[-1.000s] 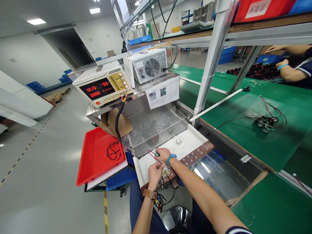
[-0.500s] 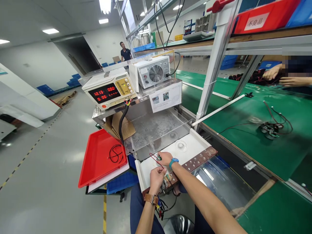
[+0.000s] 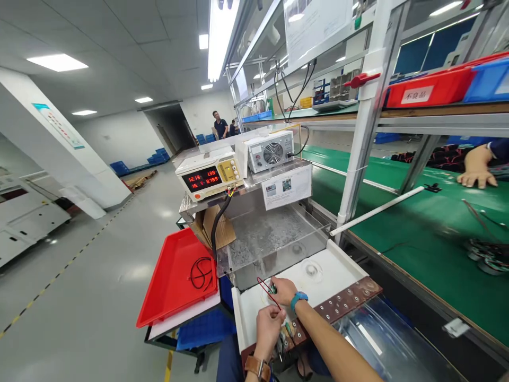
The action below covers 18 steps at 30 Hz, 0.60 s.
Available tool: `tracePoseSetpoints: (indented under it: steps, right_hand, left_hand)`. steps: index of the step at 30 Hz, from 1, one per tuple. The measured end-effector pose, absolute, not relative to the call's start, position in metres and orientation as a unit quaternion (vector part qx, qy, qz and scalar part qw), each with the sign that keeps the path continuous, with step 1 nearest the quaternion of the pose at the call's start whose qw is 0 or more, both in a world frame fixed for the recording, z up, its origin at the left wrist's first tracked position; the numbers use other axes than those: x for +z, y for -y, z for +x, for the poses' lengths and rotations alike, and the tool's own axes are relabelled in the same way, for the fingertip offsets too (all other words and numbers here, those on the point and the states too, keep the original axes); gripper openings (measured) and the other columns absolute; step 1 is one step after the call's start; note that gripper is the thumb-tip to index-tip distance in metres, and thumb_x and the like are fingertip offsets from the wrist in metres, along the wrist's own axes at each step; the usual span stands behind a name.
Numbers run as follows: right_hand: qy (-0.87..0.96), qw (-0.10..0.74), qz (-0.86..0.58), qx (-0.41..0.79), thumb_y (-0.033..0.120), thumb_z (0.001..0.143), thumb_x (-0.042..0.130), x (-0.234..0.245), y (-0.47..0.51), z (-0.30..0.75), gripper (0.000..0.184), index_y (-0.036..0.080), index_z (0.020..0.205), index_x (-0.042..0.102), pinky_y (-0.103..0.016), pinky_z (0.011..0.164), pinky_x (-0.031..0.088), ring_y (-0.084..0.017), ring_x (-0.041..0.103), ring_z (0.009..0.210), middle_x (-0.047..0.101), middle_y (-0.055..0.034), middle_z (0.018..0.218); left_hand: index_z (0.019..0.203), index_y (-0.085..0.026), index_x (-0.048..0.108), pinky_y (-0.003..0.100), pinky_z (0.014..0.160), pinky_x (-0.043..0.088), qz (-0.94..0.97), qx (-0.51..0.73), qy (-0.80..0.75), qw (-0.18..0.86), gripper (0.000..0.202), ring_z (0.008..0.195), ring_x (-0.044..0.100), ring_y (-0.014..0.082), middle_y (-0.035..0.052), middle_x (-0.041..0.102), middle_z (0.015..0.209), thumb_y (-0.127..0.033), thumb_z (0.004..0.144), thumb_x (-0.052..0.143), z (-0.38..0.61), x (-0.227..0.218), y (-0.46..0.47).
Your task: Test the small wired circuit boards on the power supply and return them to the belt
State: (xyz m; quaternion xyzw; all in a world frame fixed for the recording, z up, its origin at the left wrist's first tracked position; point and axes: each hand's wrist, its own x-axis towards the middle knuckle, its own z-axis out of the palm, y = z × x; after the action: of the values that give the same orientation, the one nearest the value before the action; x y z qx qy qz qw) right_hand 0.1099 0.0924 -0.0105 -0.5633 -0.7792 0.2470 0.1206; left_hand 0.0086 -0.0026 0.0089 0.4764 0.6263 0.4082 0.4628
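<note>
My right hand [image 3: 285,291], with a blue band on its wrist, pinches a small green circuit board [image 3: 272,289] over the white tray [image 3: 334,260]. A thin red-and-black wire [image 3: 262,284] loops from the board back to my left hand [image 3: 269,328], whose fingertips are closed on the wire's end. Beneath the left hand, a brown strip [image 3: 345,298] with metal studs runs along the tray's near edge. A green-sleeved clip [image 3: 288,327] sits on this strip close to my left fingers. The exact contact at the wire's end is too small to make out.
Beyond the tray stands a power supply [image 3: 209,176] with lit red digits, beside a grey fan unit [image 3: 272,152]. A red bin [image 3: 167,281] holding a black cable is at left. A co-worker's hand [image 3: 478,167] rests on the green bench [image 3: 397,228] at right.
The power supply's current reading has gone from 0.00 to 1.38, and the lower digits changed too. My view has tilted upward and left. Both hands keep their hold. The co-worker's hand now lies flat.
</note>
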Motion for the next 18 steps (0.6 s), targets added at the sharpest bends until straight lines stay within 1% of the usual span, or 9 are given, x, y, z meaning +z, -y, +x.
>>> tracePoseSetpoints:
  steps: [3,5,7,10,12,14,16,18]
  right_hand:
    - [0.774,0.135,-0.567,0.247,0.033,0.073,0.065,-0.003,-0.091,0.106,0.026,0.022,0.097,0.064,-0.029,0.072,0.039,-0.026,0.066,0.09,0.072,-0.007,0.095]
    - [0.751,0.182,-0.584,0.25,0.034,0.073,0.065,0.004,-0.09,0.107,0.024,0.022,0.093,0.064,-0.028,0.071,0.039,-0.024,0.065,0.086,0.072,-0.0052,0.089]
    - [0.693,0.269,-0.614,0.264,0.038,0.073,0.066,0.012,-0.09,0.116,0.023,0.022,0.09,0.062,-0.026,0.068,0.04,-0.02,0.064,0.077,0.069,-0.0019,0.079]
    - [0.548,0.437,-0.658,0.274,0.045,0.077,0.063,0.028,-0.092,0.163,0.027,0.021,0.089,0.059,-0.023,0.061,0.04,-0.016,0.058,0.064,0.062,0.0017,0.066]
    - [0.451,0.533,-0.673,0.242,0.05,0.079,0.061,0.042,-0.086,0.219,0.032,0.02,0.09,0.059,-0.024,0.058,0.041,-0.015,0.056,0.061,0.062,0.0013,0.066]
    - [0.37,0.591,-0.694,0.178,0.055,0.079,0.059,0.057,-0.072,0.289,0.039,0.018,0.092,0.06,-0.025,0.059,0.043,-0.016,0.057,0.063,0.064,-0.0015,0.07]
    - [0.296,0.594,-0.741,0.099,0.057,0.08,0.058,0.073,-0.054,0.364,0.042,0.017,0.092,0.062,-0.026,0.061,0.044,-0.018,0.06,0.068,0.067,-0.0057,0.076]
    - [0.246,0.529,-0.811,0.038,0.055,0.08,0.057,0.085,-0.036,0.436,0.041,0.016,0.087,0.064,-0.027,0.064,0.045,-0.021,0.062,0.074,0.069,-0.0092,0.081]
  left_hand:
    - [0.056,-0.018,0.062,0.031,0.059,0.044,0.488,0.407,-0.624,0.456,0.05,0.056,0.058,0.0195,0.006,0.064,0.056,-0.067,0.057,0.069,0.007,0.015,0.001]
    - [0.059,-0.019,0.063,0.034,0.064,0.048,0.497,0.409,-0.619,0.449,0.053,0.062,0.062,0.023,0.0074,0.067,0.059,-0.071,0.056,0.068,0.006,0.02,0.001]
    - [0.064,-0.018,0.066,0.038,0.072,0.051,0.494,0.413,-0.622,0.445,0.055,0.071,0.066,0.0275,0.0095,0.071,0.067,-0.073,0.055,0.067,0.003,0.023,0.001]
    - [0.077,-0.018,0.069,0.045,0.086,0.052,0.458,0.41,-0.65,0.447,0.059,0.087,0.069,0.034,0.0121,0.076,0.082,-0.069,0.048,0.07,-0.002,0.022,-0.004]
    - [0.085,-0.018,0.069,0.045,0.089,0.052,0.43,0.405,-0.661,0.463,0.059,0.094,0.07,0.0354,0.012,0.076,0.087,-0.062,0.047,0.072,-0.006,0.018,-0.01]
    - [0.09,-0.018,0.067,0.044,0.089,0.053,0.413,0.383,-0.663,0.494,0.056,0.097,0.07,0.0353,0.0109,0.076,0.085,-0.055,0.048,0.072,-0.009,0.015,-0.017]
    - [0.089,-0.019,0.067,0.042,0.089,0.054,0.409,0.345,-0.661,0.526,0.05,0.097,0.07,0.0349,0.0096,0.076,0.079,-0.05,0.05,0.07,-0.013,0.013,-0.023]
    - [0.085,-0.02,0.067,0.042,0.088,0.054,0.411,0.314,-0.663,0.542,0.044,0.096,0.071,0.0352,0.0083,0.076,0.074,-0.048,0.052,0.067,-0.015,0.01,-0.027]
